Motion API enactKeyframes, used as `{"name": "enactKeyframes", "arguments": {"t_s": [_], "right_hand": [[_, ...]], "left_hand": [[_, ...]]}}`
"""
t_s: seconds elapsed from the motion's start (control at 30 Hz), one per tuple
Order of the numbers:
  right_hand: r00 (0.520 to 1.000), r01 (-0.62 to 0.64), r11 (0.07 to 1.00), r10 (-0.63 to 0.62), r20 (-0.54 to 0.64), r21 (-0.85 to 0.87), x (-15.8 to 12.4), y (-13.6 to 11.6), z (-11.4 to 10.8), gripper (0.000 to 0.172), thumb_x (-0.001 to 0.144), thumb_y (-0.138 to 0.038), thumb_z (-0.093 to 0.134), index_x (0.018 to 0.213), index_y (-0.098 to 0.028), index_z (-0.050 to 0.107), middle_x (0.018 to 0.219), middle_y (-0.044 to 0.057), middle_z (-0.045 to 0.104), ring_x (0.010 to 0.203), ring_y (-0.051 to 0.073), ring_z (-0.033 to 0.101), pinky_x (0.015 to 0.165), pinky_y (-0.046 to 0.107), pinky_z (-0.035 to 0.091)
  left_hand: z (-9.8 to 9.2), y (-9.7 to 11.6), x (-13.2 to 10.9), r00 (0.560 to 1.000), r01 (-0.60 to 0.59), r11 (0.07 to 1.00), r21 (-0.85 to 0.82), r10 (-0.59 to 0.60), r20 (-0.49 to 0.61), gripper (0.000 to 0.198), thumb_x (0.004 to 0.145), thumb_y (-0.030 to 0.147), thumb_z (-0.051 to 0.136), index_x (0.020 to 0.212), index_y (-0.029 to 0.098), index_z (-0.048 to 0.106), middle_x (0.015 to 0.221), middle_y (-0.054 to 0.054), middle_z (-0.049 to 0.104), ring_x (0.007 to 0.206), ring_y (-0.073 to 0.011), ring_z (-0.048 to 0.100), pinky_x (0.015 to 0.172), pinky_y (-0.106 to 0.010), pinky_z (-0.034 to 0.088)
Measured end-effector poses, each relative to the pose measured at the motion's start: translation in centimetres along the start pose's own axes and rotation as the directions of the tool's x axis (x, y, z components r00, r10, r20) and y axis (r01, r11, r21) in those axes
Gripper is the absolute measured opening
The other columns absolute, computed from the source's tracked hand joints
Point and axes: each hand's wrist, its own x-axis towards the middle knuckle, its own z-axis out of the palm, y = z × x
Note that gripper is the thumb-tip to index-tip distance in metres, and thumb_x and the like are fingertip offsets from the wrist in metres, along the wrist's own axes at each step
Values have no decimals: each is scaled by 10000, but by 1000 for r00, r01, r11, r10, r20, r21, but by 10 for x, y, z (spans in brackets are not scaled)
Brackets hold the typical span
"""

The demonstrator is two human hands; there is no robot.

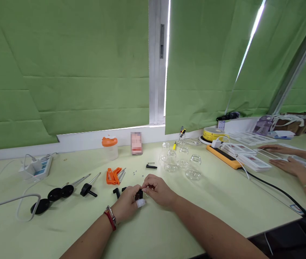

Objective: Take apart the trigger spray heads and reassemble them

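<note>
Though between fingers (133,191), black part (139,194) half-hidden.

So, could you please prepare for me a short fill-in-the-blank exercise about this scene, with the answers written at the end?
1. The person's ____ hand, with the red bracelet at its wrist, holds a small black part.
2. The plastic jar has an ____ lid.
3. The orange-edged power strip lies to the ____ of the glass vessels.
4. The large blinds are ____ in colour.

Missing words: left; orange; right; green.
</note>
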Motion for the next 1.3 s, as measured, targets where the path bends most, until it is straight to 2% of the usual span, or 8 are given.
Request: {"name": "enactKeyframes", "arguments": {"t_s": [1.3], "right_hand": [[1000, -8, 1000, 8, 11, -22, 0, -1, 0, 108, 788, -172, 557, 817, -193, 659, 815, 12, 553, 697, 106, 523, 641, 229, 426]], "left_hand": [[1, -1, 0, 1000, 11, 1000, -29, -11, -14, 115, 751, 289, 543, 789, 202, 479, 696, 27, 490, 648, -137, 408, 586, -247, 326]]}}
